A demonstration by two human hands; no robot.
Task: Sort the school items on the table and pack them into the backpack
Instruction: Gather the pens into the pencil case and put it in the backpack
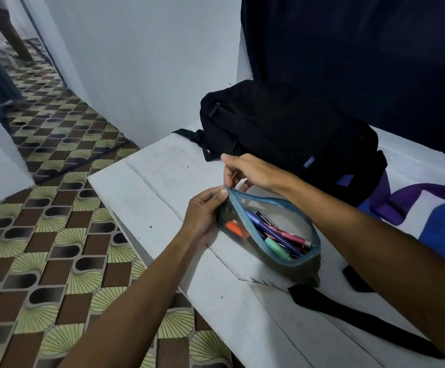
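Gaping along its top edge, the soft pencil pouch with clear plastic sides and a blue-grey zipper band (pixel 269 235) sits on the white counter (pixel 168 208) near the middle of the view, its mouth open from the 10 o'clock end round to the 4 o'clock end. Inside lie several pens and markers (pixel 277 237) in purple, pink, mint green and dark colours, with an orange one showing through the clear wall at the 9 o'clock side. It looks light and floppy, the thin plastic likely slick, so the loose contents could slide out if it tips; the stiffer zipper band is the sounder place to hold, and closing it first would make carrying safer. The left hand (pixel 202 216) cradles the pouch's 9 o'clock end, fingers curled round it and thumb pressed at the corner where the zipper starts. The right hand (pixel 245 171) reaches across from 3 o'clock, its thumb and forefinger closed together just above that same corner, seemingly on the zipper pull, though the pull itself is too small to make out. At 12 o'clock lies the black fabric backpack (pixel 282 126), apparently zipped, one strap (pixel 362 317) trailing at 5 o'clock. A purple, blue and white cloth (pixel 433 213) lies at 3 o'clock.
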